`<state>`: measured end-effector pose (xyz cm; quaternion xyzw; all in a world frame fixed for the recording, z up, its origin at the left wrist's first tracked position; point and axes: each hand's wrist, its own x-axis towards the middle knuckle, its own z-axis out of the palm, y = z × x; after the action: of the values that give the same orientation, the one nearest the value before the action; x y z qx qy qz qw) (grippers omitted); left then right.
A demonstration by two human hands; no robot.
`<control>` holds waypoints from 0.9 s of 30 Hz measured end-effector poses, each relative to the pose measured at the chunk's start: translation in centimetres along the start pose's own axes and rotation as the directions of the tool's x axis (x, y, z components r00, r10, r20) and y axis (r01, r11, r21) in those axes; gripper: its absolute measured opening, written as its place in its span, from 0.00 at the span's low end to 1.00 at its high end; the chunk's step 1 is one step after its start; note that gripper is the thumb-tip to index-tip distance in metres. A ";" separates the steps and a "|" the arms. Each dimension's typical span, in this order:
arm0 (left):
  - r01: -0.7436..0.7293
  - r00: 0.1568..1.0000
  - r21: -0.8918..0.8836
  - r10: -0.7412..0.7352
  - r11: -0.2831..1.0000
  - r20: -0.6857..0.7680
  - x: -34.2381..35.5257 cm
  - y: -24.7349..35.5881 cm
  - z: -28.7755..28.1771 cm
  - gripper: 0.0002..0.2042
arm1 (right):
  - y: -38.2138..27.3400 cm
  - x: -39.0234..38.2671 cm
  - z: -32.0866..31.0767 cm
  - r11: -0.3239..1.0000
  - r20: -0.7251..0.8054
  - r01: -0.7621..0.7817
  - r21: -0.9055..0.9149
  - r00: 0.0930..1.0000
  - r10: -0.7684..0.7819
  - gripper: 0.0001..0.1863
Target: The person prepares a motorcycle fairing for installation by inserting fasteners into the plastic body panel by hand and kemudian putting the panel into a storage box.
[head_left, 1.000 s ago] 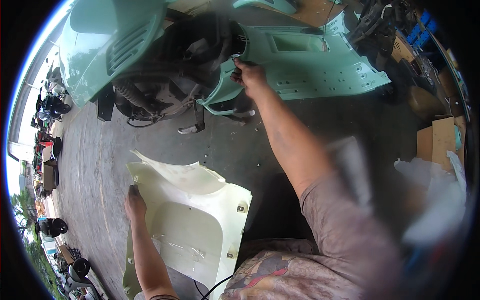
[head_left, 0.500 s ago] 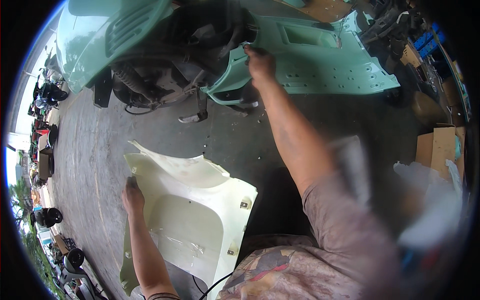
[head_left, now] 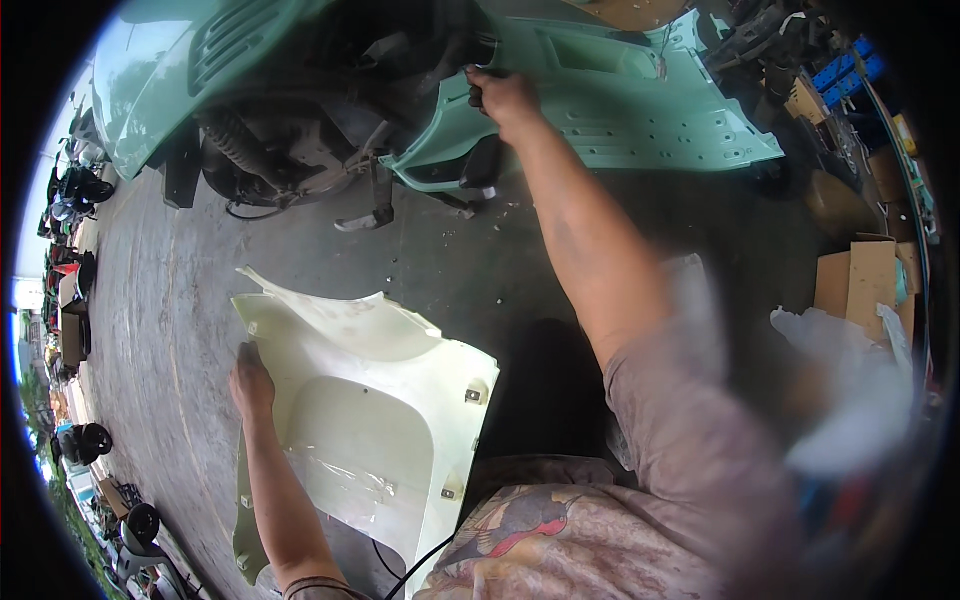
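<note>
The left hand (head_left: 252, 383) grasps the cream panel (head_left: 365, 410) by its left edge; the panel is just in front of the shirt (head_left: 600, 540), its hollow side facing up. The right hand (head_left: 505, 102) reaches forward to the green bodywork (head_left: 625, 135), fingers curled; I cannot tell whether they grip anything. A kickstand (head_left: 376, 205) juts over the floor (head_left: 160, 330), and a carton (head_left: 868, 280) sits near plastic sheeting (head_left: 845, 365) at right.

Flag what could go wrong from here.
1. Only the left grip is seen on the cream panel, at its edge; it might tip or slip and get scuffed.
2. The black cord by its lower end could snag.
3. Small loose pieces on the floor could get kicked away.
</note>
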<state>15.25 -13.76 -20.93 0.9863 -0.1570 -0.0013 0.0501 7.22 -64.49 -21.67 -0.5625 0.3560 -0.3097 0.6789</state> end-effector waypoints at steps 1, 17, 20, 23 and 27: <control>-0.008 1.000 0.001 0.008 1.000 -0.023 0.1 0.6 0.0 0.14 | 0.9 0.6 -0.6 0.997 0.005 0.073 0.028 0.997 -0.073 0.13; 0.002 0.999 0.035 0.000 0.999 -0.042 0.8 0.1 -0.7 0.15 | -1.1 3.1 -4.3 0.889 0.460 0.347 -0.297 0.868 -0.185 0.21; 0.000 1.000 0.045 0.001 0.999 -0.018 1.1 0.6 -0.7 0.16 | -1.2 3.0 -4.3 0.879 0.448 0.359 -0.312 0.872 -0.197 0.21; 0.009 1.000 0.059 -0.010 0.998 0.023 1.3 1.6 -0.6 0.16 | -1.2 2.9 -4.6 0.893 0.436 0.336 -0.300 0.881 -0.185 0.21; -0.005 0.999 0.084 0.003 0.996 0.032 1.4 1.5 0.0 0.17 | -1.9 2.0 -3.8 0.892 0.394 0.308 -0.331 0.904 -0.165 0.19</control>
<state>16.12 -15.64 -20.76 0.9871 -0.1597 -0.0103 0.0062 5.18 -68.54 -20.53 -0.7711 0.2087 -0.2082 0.5643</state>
